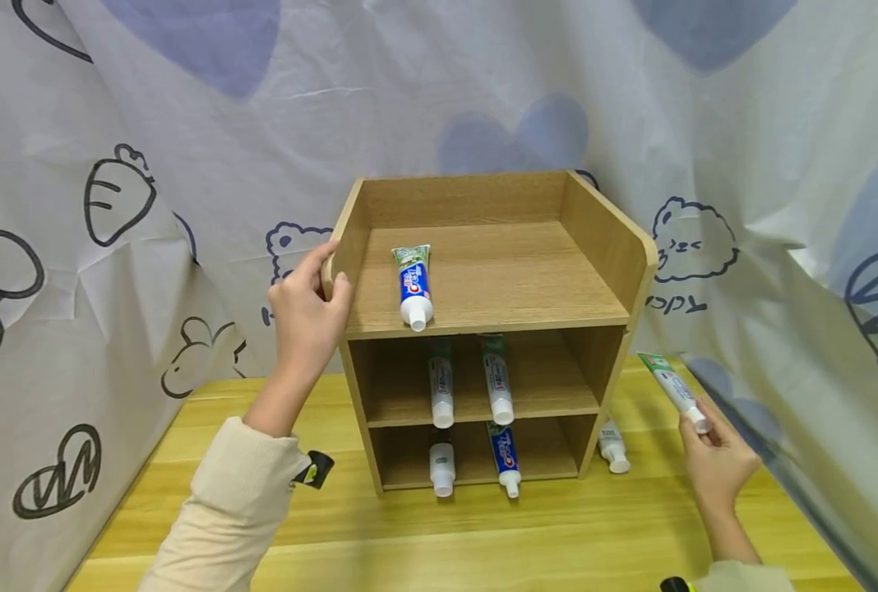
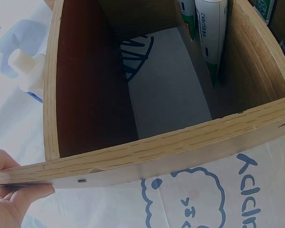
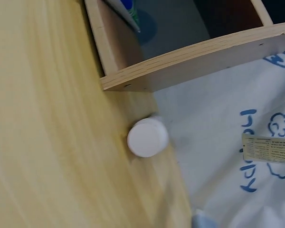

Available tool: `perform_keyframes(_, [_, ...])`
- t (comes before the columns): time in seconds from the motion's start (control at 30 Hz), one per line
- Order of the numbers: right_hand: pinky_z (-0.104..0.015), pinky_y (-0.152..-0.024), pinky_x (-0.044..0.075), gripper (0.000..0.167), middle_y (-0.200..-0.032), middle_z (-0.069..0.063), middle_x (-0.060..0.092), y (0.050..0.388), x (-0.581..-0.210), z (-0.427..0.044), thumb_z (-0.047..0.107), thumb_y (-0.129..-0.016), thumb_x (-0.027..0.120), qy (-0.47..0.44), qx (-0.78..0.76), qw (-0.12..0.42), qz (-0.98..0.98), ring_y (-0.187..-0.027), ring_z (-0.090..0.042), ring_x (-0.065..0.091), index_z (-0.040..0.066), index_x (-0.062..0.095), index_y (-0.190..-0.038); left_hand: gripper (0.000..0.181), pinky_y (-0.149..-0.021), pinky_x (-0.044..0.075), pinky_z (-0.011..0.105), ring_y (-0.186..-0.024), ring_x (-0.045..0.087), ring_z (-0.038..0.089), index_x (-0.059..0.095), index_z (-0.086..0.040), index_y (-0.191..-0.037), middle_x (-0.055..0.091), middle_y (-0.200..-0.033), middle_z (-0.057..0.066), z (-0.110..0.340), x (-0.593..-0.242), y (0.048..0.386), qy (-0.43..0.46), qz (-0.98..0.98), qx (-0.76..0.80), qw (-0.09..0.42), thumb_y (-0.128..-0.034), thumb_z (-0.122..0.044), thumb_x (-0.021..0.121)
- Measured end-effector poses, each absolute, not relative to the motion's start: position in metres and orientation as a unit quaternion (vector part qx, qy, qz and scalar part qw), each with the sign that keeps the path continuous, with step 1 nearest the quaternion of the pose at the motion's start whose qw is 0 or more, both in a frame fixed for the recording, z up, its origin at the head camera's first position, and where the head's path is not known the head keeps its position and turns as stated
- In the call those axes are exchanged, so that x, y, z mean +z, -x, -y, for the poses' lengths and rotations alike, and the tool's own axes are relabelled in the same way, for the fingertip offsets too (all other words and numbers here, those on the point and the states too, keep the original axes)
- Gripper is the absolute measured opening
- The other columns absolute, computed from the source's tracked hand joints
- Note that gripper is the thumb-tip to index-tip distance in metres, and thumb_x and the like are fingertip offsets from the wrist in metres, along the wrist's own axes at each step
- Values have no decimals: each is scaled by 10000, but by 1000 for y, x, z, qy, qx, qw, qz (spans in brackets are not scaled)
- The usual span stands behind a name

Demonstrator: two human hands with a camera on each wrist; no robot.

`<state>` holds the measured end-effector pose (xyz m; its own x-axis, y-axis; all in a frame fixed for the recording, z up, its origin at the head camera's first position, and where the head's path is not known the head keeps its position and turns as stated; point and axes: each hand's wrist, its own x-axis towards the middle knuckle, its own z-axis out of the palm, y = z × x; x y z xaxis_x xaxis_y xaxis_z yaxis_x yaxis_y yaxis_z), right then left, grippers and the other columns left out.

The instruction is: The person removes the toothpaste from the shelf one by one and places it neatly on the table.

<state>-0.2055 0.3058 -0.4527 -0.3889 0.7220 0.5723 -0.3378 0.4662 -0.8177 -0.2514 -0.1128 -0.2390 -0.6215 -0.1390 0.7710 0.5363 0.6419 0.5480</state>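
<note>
My left hand grips the upper left side panel of a wooden shelf unit, thumb on one face and fingers on the other. Off the unit's right side, my right hand pinches a green-and-white toothpaste tube near its white cap. That tube's printed end enters the right wrist view at the right edge. On the top board lies a blue-and-green toothpaste tube, cap toward me. Two white-and-green tubes, one left and one right, lie on the middle level.
On the bottom level lie a white-capped tube and a blue tube, caps jutting past the front edge. Another white tube rests on the wooden table beside the unit's right wall. A printed cloth hangs behind and at both sides.
</note>
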Motion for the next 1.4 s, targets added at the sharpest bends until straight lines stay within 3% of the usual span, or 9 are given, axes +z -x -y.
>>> perform_keyframes(0.13, [34,-565,422,295,-882,270,638,206,-463,-308,-85,-709,674,180,496,515,675,-633,217,507,-64,679,-1003,358,-354,199,141,-371,248,25,613,6,-1185,434,-445,89,113,-239,252,123,807,-401,415,-836,1,530])
perform_keyframes(0.4, [53,-569,398,280,-760,451,476,209,-475,-307,-98,-702,656,178,486,511,686,-633,249,473,-132,661,-980,359,-360,194,142,-378,240,22,618,11,-1174,423,-442,86,112,-237,254,128,805,-398,421,-826,11,529])
perform_keyframes(0.47, [58,-574,391,282,-855,334,597,211,-478,-308,-95,-701,656,185,474,504,697,-642,263,459,-131,661,-981,361,-359,195,141,-378,243,23,615,13,-1176,430,-443,91,112,-236,253,129,805,-400,420,-825,12,530])
perform_keyframes(0.53, [60,-579,386,287,-955,129,673,213,-481,-309,-88,-703,657,198,459,492,713,-649,276,439,-116,665,-988,359,-357,194,140,-375,244,26,614,18,-1176,439,-442,96,112,-236,253,128,804,-401,419,-828,11,529])
perform_keyframes(0.63, [66,-583,374,291,-1003,-246,631,217,-486,-309,-95,-704,648,203,444,473,734,-654,297,403,-114,664,-994,358,-355,193,140,-373,247,32,613,20,-1177,445,-443,100,112,-236,254,126,804,-402,419,-829,12,529])
perform_keyframes(0.73, [72,-569,360,289,-969,-325,614,221,-493,-311,-115,-702,637,191,445,461,744,-645,305,382,-126,660,-990,358,-358,199,138,-377,252,36,613,13,-1179,441,-447,96,112,-235,254,125,807,-400,417,-831,9,528])
perform_keyframes(1.1, [67,-549,353,297,-962,-350,611,229,-512,-314,-66,-741,628,215,468,398,759,-610,295,366,-106,654,-1034,366,-365,210,134,-391,259,12,614,9,-1179,439,-459,98,111,-236,253,129,810,-401,407,-821,15,535])
perform_keyframes(1.4, [70,-537,322,287,-940,-348,625,234,-518,-318,-73,-736,615,182,432,415,780,-634,297,339,-117,657,-1017,359,-360,209,127,-382,266,10,612,21,-1175,501,-473,137,114,-238,251,128,808,-400,413,-823,18,542])
